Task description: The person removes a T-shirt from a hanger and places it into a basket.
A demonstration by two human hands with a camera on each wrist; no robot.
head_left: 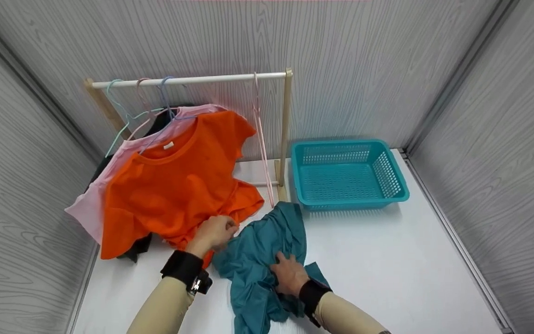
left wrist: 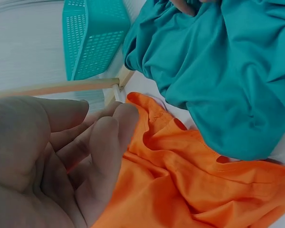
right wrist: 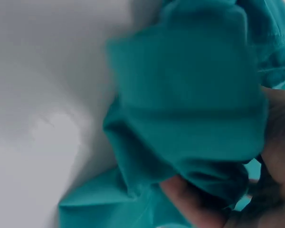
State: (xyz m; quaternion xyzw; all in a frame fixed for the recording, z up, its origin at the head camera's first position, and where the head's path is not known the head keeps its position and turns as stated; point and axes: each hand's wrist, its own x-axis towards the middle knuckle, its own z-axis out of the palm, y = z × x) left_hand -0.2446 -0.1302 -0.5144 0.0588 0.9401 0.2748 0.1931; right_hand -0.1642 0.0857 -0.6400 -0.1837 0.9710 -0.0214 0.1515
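Note:
A crumpled teal garment (head_left: 260, 250) lies on the white table, its folds spread toward the near edge. My right hand (head_left: 290, 274) is on its right part, with cloth bunched between thumb and fingers in the right wrist view. My left hand (head_left: 216, 232) hangs loosely curled with nothing in it, beside the garment's left edge and in front of the orange T-shirt (head_left: 179, 185). That T-shirt is on a blue hanger (head_left: 165, 99) at the front of the rack, its hem reaching down to the table.
The rack (head_left: 202, 80) has a white rail and wooden posts. Behind the orange T-shirt hang a pink shirt (head_left: 88, 208) and a dark garment (head_left: 159, 124). A bare pink hanger (head_left: 261, 134) is near the right post. A teal basket (head_left: 348, 181) stands right of the rack.

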